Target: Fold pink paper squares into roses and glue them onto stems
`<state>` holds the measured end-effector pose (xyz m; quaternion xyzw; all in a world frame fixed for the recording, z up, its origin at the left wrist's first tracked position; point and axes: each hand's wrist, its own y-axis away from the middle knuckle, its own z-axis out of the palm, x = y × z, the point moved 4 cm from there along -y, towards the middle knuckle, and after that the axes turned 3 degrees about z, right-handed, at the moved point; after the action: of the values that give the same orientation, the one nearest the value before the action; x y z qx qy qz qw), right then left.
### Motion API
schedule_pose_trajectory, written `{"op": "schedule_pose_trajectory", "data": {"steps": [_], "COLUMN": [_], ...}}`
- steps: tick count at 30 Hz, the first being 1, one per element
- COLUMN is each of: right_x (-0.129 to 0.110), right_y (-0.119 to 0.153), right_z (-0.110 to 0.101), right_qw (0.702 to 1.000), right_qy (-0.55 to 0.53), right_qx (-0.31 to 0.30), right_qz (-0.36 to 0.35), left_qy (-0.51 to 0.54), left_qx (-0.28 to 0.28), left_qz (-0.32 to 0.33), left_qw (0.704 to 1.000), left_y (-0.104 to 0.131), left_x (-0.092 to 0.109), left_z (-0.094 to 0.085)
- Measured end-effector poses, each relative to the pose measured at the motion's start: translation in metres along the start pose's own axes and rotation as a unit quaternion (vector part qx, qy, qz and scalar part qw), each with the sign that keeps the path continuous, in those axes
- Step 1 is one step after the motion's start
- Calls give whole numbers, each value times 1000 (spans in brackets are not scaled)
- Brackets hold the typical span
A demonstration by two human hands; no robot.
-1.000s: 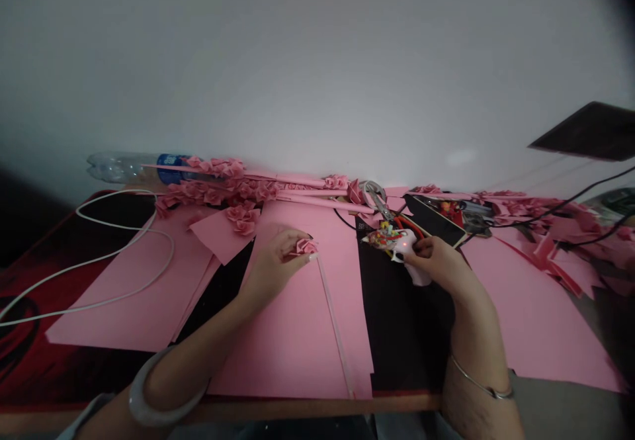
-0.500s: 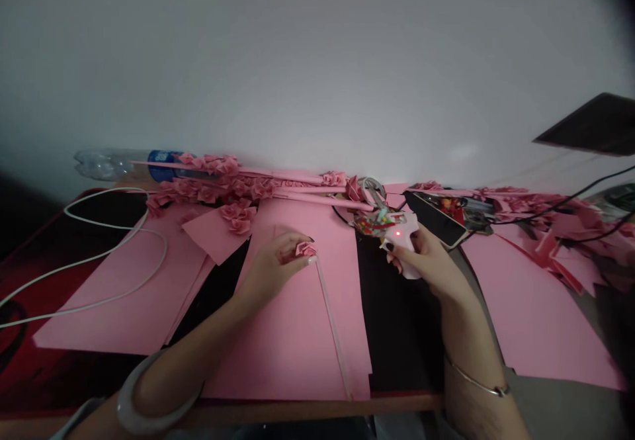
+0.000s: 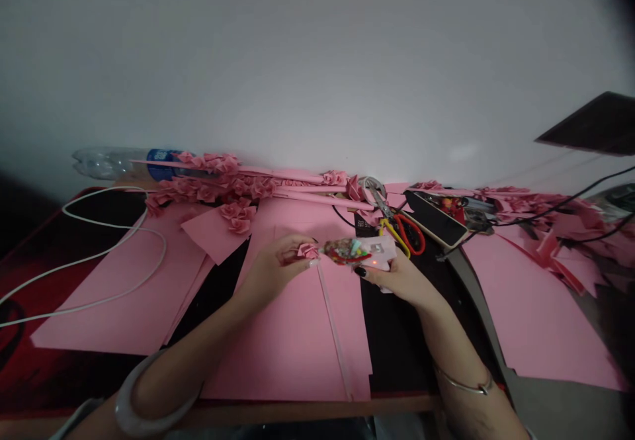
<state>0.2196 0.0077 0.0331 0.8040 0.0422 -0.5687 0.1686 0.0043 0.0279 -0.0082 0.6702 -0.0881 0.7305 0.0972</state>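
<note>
My left hand [image 3: 284,260] pinches a small pink paper rose [image 3: 308,251] between thumb and fingers. Below the rose a narrow pink paper strip [image 3: 333,334] runs down over the large pink sheet [image 3: 278,354]; whether the two are joined I cannot tell. My right hand [image 3: 397,278] is wrapped round a white hot glue gun [image 3: 381,249] with a red light lit. Its front end is crusted with coloured bits, and the nozzle points left, right beside the rose. Scissors [image 3: 407,233] with red and yellow handles lie just behind the glue gun.
Finished paper roses [image 3: 238,188] are heaped along the wall, by a plastic bottle [image 3: 112,164]. A white cable [image 3: 163,248] loops over pink sheets at left. To the right are a black phone-like slab [image 3: 439,218], more pink sheets [image 3: 536,314] and black cords [image 3: 570,198].
My right hand has brought the glue gun left and slightly down to the rose, turning it level. The scissors' handles now show. My left hand has hardly moved.
</note>
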Motion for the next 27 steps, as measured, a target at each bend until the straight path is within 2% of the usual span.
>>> {"op": "schedule_pose_trajectory", "data": {"steps": [5, 10, 16, 27], "right_x": [0, 6, 4, 3], "right_y": [-4, -6, -6, -5], "right_z": [9, 15, 15, 11], "right_qw": [998, 996, 990, 986], "right_qy": [5, 24, 54, 103], "right_qx": [4, 30, 31, 37], "right_qz": [-64, -79, -129, -127], "left_qy": [7, 2, -16, -29], "left_qx": [-1, 8, 2, -9], "left_qz": [-15, -12, 5, 18], "left_qw": [1000, 1000, 1000, 999], "left_y": [1, 1, 1, 1], "left_x": [2, 2, -1, 1], "left_z": [1, 1, -1, 0]}}
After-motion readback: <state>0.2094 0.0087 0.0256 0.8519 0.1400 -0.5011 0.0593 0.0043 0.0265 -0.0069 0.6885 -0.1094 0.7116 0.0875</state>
